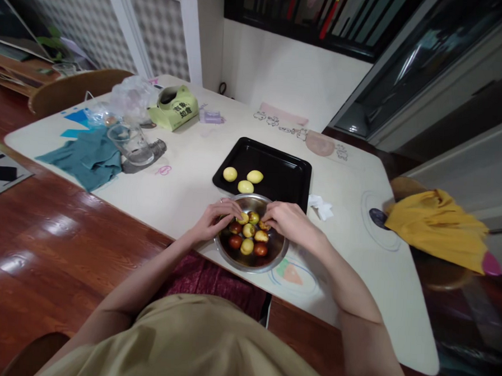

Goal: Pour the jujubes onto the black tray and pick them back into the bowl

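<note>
A round steel bowl (281, 256) stands at the near edge of the table, with several small round fruits in it, some yellow and some reddish brown. My left hand (219, 217) reaches over the bowl's left side, its fingers curled onto a yellow fruit (244, 218). From the right, my right hand (289, 222) dips in with fingers pinched on a yellow-brown fruit (264, 226), partly hidden by them. Behind the bowl lies a black baking tray (281, 175), holding three yellow fruits (245, 186) at its left end.
Crumpled white tissue (321, 207) lies right of the tray. On the left are a teal cloth (88, 157), a clear glass jug (135, 148), a green tissue box (175, 108) and a plastic bag (132, 97). A yellow garment (438, 228) hangs over a chair at the right.
</note>
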`<state>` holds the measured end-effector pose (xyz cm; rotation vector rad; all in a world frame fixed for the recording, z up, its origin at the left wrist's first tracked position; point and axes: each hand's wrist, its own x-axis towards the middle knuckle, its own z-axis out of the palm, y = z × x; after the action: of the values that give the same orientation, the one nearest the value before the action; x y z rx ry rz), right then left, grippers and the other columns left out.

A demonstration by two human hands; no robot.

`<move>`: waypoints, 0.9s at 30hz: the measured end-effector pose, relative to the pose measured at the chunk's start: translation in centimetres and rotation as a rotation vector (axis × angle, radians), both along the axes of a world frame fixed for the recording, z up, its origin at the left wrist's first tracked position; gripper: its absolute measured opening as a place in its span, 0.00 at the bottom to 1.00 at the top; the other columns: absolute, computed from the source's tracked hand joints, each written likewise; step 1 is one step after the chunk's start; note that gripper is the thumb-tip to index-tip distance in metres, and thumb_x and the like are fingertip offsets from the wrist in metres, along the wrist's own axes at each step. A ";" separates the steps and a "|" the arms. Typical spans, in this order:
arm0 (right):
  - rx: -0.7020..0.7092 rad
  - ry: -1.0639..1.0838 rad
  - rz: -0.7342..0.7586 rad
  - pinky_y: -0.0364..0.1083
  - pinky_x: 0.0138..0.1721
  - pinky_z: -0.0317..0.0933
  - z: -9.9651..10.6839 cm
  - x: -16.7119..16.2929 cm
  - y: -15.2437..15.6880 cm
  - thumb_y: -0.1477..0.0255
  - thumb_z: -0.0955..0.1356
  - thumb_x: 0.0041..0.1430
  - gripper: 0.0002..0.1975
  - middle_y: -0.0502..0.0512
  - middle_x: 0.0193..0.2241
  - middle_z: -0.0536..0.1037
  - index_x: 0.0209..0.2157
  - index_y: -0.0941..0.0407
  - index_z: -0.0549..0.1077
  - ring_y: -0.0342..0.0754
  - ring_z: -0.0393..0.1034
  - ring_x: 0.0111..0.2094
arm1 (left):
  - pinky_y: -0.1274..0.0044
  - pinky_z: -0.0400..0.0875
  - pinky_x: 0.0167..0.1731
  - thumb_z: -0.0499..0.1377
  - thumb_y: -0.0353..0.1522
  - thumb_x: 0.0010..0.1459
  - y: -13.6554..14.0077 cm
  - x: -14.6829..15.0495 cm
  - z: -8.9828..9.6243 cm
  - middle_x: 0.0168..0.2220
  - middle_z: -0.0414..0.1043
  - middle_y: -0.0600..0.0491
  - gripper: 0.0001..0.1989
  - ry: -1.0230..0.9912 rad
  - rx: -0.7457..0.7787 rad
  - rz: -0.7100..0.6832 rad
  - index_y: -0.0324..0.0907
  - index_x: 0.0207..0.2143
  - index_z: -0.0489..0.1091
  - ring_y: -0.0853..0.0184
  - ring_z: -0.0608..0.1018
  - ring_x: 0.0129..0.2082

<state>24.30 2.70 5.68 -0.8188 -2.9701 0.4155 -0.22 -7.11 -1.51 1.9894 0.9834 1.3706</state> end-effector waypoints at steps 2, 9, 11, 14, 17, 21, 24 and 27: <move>-0.013 -0.066 0.019 0.47 0.33 0.58 0.5 -0.3 -0.4 0.82 0.71 0.62 0.12 0.54 0.36 0.85 0.33 0.52 0.85 0.52 0.80 0.39 | 0.63 0.74 0.54 0.52 0.41 0.77 0.1 0.0 0.0 0.41 0.84 0.44 0.21 -0.011 0.017 -0.012 0.41 0.41 0.81 0.58 0.82 0.47; -0.014 -0.218 -0.080 0.45 0.37 0.58 2.5 -1.1 -1.1 0.79 0.69 0.68 0.10 0.57 0.42 0.85 0.39 0.54 0.84 0.51 0.79 0.44 | 0.64 0.74 0.54 0.53 0.38 0.77 0.1 -0.1 -0.3 0.41 0.84 0.43 0.18 -0.035 0.057 -0.027 0.40 0.42 0.82 0.58 0.82 0.47; 0.005 -0.158 -0.082 0.45 0.40 0.60 2.3 -1.0 -0.9 0.77 0.70 0.69 0.08 0.57 0.42 0.85 0.40 0.54 0.84 0.52 0.79 0.45 | 0.64 0.74 0.54 0.53 0.37 0.77 0.1 -0.1 -0.3 0.41 0.84 0.43 0.18 -0.034 0.057 -0.030 0.40 0.42 0.82 0.57 0.82 0.47; 0.050 -0.033 -0.080 0.47 0.44 0.64 1.5 -0.8 -0.2 0.74 0.70 0.71 0.07 0.58 0.41 0.85 0.42 0.55 0.83 0.53 0.77 0.46 | 0.64 0.74 0.54 0.53 0.36 0.77 0.1 -0.1 -0.3 0.41 0.84 0.44 0.18 -0.037 0.061 -0.036 0.40 0.43 0.81 0.57 0.82 0.47; 0.101 0.098 -0.074 0.50 0.46 0.67 0.9 -0.9 1.0 0.72 0.68 0.73 0.09 0.59 0.42 0.84 0.43 0.55 0.83 0.55 0.76 0.46 | 0.65 0.73 0.54 0.53 0.35 0.77 0.2 0.0 -0.4 0.41 0.84 0.44 0.17 -0.047 0.066 -0.047 0.39 0.43 0.81 0.58 0.82 0.47; 0.104 0.245 -0.009 0.55 0.54 0.70 0.0 -2.1 3.4 0.71 0.66 0.74 0.12 0.60 0.51 0.83 0.52 0.52 0.81 0.57 0.74 0.53 | 0.65 0.73 0.54 0.53 0.36 0.77 0.3 0.0 -0.4 0.40 0.84 0.44 0.18 -0.051 0.065 -0.048 0.39 0.43 0.81 0.58 0.82 0.47; 0.058 0.272 0.070 0.60 0.62 0.69 -1.4 -3.0 5.3 0.72 0.66 0.73 0.18 0.60 0.60 0.79 0.60 0.51 0.77 0.57 0.71 0.61 | 0.65 0.73 0.53 0.53 0.36 0.77 0.3 0.0 -0.4 0.41 0.84 0.44 0.17 -0.056 0.068 -0.043 0.39 0.42 0.81 0.58 0.82 0.47; 0.021 0.280 0.098 0.64 0.69 0.63 -3.0 -2.9 7.4 0.73 0.64 0.74 0.22 0.60 0.67 0.73 0.65 0.49 0.74 0.57 0.66 0.68 | 0.65 0.73 0.53 0.53 0.36 0.77 0.3 0.1 -0.5 0.41 0.84 0.44 0.17 -0.061 0.072 -0.043 0.40 0.42 0.81 0.58 0.82 0.46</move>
<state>21.38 10.05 2.73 -0.5616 -2.7549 0.4603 -0.15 -6.76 -2.01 1.9964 0.8708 1.4537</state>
